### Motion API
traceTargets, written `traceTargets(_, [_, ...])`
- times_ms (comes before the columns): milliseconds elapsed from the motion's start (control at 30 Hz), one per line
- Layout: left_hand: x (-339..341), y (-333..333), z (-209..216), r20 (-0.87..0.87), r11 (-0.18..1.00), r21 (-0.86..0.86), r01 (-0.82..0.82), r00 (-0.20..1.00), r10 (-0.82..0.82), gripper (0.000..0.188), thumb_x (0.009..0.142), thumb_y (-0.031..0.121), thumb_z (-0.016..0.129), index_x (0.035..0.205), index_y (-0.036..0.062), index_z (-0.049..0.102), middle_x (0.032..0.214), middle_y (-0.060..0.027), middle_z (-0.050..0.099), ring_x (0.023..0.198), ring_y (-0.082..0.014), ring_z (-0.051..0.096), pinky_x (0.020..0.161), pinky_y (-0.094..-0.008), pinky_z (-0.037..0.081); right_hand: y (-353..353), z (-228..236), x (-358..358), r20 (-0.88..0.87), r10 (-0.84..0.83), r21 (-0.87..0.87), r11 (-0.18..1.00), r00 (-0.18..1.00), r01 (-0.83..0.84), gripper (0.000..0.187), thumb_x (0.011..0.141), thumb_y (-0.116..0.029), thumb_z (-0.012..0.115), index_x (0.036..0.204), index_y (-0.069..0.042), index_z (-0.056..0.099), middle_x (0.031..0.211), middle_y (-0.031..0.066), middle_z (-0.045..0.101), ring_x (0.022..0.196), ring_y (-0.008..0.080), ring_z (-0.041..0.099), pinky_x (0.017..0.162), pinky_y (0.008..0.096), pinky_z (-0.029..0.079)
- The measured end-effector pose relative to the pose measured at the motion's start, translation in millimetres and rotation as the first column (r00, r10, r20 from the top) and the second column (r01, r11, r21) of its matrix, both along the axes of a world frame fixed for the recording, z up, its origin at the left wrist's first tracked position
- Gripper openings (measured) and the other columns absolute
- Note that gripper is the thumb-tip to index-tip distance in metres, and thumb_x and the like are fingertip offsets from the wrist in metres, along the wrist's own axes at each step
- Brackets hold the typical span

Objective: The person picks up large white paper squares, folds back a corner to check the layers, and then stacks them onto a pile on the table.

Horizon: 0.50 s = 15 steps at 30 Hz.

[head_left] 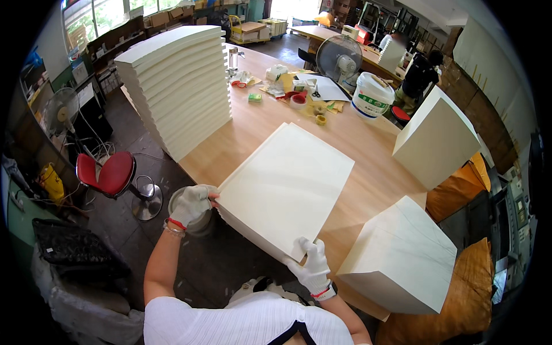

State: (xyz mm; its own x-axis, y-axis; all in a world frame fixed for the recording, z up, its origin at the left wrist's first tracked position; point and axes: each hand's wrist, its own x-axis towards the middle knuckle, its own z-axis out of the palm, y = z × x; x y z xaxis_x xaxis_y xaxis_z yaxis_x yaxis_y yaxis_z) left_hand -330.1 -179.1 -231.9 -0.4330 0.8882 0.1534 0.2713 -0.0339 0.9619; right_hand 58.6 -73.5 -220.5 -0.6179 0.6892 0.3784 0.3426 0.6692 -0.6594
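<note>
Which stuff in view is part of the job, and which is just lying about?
Part of the job:
White block, with the left hand and right hand at its edges
Probably also the tall white stack, far right block and near right block

Likely just lying about:
White bucket
Desk fan
Black scissors
Red stool

Mostly matt paper on smooth wood-look

Block (287,184): looks like paper, matt, smooth top. Tall stack (178,86): same matt paper look, ridged side. Table (374,158): wood-look, smooth, slight sheen. Gloves (192,204): cloth, matt. Shirt (230,322): ribbed cloth. Stool (117,173): glossy vinyl-look seat, polished metal base (147,202). Bucket (368,95): smooth plastic. Near sack (466,287): wrinkled, cloth-like; exact material unclear. Black bag (80,247): crinkled, shiny, plastic-looking.
</note>
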Motion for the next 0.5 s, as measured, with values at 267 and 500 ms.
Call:
traceTargets(267, [11, -4, 1, -0.01, 0.997, 0.005, -0.073, 0.997, 0.073, 0.022, 0.083, -0.013, 0.069, 0.104, -0.0093, 0.073, 0.111, -0.0174, 0.072, 0.09, -0.0203, 0.074, 0.08, -0.0289, 0.062, 2, -4, -2, -0.061, 0.013, 0.04, 0.999, 0.998, -0.011, 0.066, 0.077, -0.026, 0.089, 0.131, -0.008, 0.055, 0.119, 0.0238, 0.051, 0.097, 0.0412, 0.063, 0.082, 0.0475, 0.055])
traceTargets(500, [30, 3, 58, -0.235, 0.912, -0.348, -0.216, 0.962, 0.138, 0.033, 0.086, 0.015, 0.078, 0.114, -0.0014, 0.07, 0.094, -0.0106, 0.072, 0.086, -0.016, 0.067, 0.079, -0.0309, 0.052, -5, 3, 2, -0.072, 0.007, -0.03, 1.0, 0.997, -0.009, 0.062, 0.082, -0.027, 0.086, 0.133, -0.006, 0.058, 0.118, 0.0237, 0.055, 0.098, 0.0401, 0.063, 0.084, 0.0459, 0.054])
